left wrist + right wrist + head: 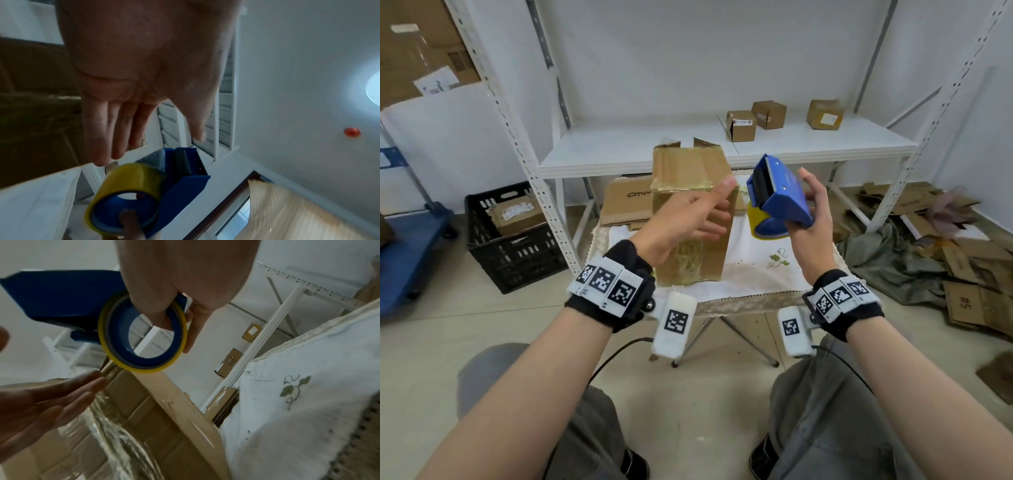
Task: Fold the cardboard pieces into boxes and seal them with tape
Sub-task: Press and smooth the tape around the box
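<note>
A brown cardboard box (690, 185) stands on the small cloth-covered table (763, 274), with clear tape wrinkled down its front face (123, 443). My left hand (698, 212) hovers in front of the box with its fingers straight, holding nothing; the same left hand (127, 113) fills the left wrist view. My right hand (813, 209) grips a blue tape dispenser (779, 192) with a yellow tape roll (758, 222), raised to the right of the box, cutter end up. In the right wrist view my right hand's fingers (162, 311) hook through the roll's blue core (144, 331).
Flat cardboard (625, 202) lies behind the box, under a white metal shelf (640, 150) carrying three small boxes (741, 125). A black crate (510, 236) sits on the floor at left. Cardboard scraps and cloth (935, 246) cover the floor at right.
</note>
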{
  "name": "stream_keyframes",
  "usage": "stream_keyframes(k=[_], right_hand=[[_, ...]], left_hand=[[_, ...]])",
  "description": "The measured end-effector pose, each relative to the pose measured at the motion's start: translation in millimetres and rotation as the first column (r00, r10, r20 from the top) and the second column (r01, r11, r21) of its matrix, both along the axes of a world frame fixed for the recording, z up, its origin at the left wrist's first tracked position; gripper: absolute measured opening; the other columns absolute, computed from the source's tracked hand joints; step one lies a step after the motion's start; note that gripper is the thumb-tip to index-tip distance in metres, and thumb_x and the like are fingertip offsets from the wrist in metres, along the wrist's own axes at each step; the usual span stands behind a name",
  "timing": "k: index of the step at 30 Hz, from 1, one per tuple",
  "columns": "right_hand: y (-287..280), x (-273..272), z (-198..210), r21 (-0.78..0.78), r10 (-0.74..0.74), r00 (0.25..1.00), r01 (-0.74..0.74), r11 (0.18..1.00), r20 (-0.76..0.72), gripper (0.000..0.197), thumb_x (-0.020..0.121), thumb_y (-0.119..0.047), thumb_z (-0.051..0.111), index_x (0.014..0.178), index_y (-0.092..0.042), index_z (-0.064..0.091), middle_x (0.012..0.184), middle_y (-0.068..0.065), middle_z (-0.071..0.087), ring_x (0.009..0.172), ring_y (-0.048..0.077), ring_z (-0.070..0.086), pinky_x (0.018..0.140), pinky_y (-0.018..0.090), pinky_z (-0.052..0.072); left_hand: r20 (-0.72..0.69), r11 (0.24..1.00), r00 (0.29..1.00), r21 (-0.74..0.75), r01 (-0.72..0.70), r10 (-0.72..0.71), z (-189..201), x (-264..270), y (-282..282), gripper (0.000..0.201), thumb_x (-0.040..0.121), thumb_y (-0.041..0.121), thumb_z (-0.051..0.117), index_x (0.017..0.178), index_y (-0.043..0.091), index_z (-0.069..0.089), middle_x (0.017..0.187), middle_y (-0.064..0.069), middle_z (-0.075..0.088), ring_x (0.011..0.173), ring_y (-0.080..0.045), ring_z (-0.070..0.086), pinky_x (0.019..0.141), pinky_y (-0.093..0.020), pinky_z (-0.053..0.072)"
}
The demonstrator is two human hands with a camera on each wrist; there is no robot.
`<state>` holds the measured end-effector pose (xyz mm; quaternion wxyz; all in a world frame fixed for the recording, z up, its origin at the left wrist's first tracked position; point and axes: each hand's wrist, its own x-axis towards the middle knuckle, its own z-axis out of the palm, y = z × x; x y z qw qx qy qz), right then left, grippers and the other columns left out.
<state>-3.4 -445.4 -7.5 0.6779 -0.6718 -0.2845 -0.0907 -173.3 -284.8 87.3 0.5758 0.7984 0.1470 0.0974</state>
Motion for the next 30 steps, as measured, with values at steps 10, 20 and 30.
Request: stream_keyframes(k=[10,20,30], right_hand=[[3,-18,5,-0.022,0.073,0.988,-0.071,0.997,0.139,0.068,0.089,0.013,0.058,0.141,-0.030,0.045,0.140,0.005,0.050,0.116,0.026,0.054,0.093,0.048,0.052],[2,-16,2,-0.107,0.036,0.949,-0.002,0.994,0.313,0.049,0.078,0.004,0.070,0.120,-0.013,0.053,0.117,-0.001,0.047,0.107,0.014,0.047,0.087,0.013,0.040],[5,-33,23,-0.125,0.176,0.942,-0.146,0.981,0.285,0.069,0.074,0.004,0.066,0.135,-0.022,0.044,0.121,0.002,0.057,0.106,0.009,0.057,0.089,0.018,0.045]], left_hand=[[0.036,0.858,0.999,-0.513,-0.014,0.037,-1,-15,6,0.013,0.090,0.012,0.070,0.102,0.006,0.071,0.079,-0.003,0.073,0.074,-0.014,0.070,0.067,-0.022,0.062],[0.066,0.979,0.989,-0.165,-0.121,0.133,23,-11,13,0.009,0.090,0.014,0.073,0.095,0.008,0.069,0.083,-0.003,0.071,0.072,-0.011,0.066,0.075,-0.023,0.060],[0.101,0.955,0.990,0.271,-0.122,0.097,52,11,6,0.019,0.102,0.015,0.055,0.084,0.015,0.061,0.077,0.003,0.060,0.063,-0.009,0.055,0.062,-0.020,0.046]])
